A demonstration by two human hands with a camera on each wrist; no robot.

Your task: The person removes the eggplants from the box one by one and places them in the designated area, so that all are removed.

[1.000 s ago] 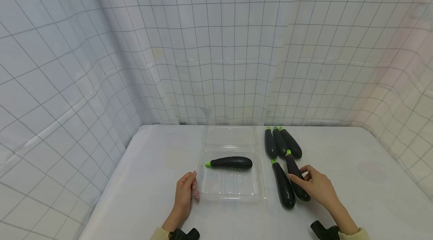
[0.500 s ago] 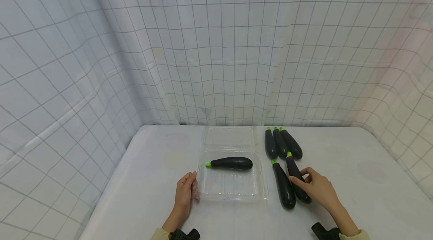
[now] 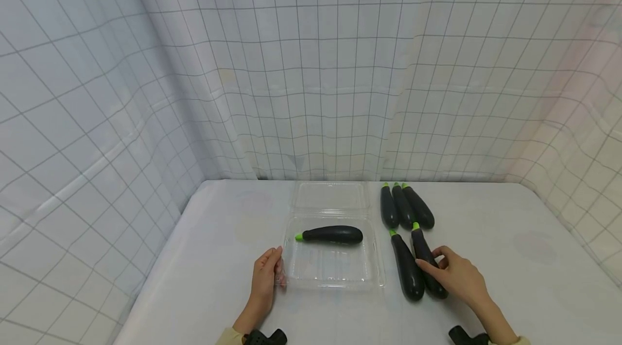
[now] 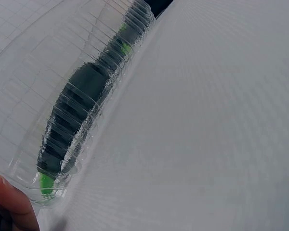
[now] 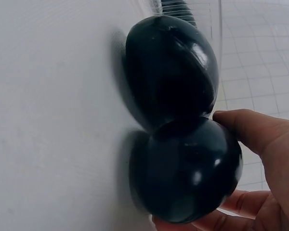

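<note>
My left hand (image 3: 264, 280) grips the left edge of a clear plastic clamshell box (image 3: 330, 272), whose lid lies folded back. Inside it one dark eggplant (image 3: 335, 234) with a green stem end lies crosswise. In the left wrist view, the fingertips (image 4: 12, 197) show at the box's corner. To the right of the box, my right hand (image 3: 459, 277) holds another eggplant (image 3: 421, 245) between thumb and fingers, low over the table. A neighbouring eggplant (image 3: 407, 269) lies right against it; in the right wrist view the held eggplant (image 5: 188, 168) overlaps that one.
Three more eggplants (image 3: 402, 205) lie side by side behind the held one, near the table's far edge. White cloth covers the table (image 3: 228, 237). A white gridded curtain (image 3: 311, 91) encloses the back and both sides.
My right hand has drawn its eggplant slightly toward me, so its stem end sits farther from the three at the back. My left hand, the box and the other eggplants stay put.
</note>
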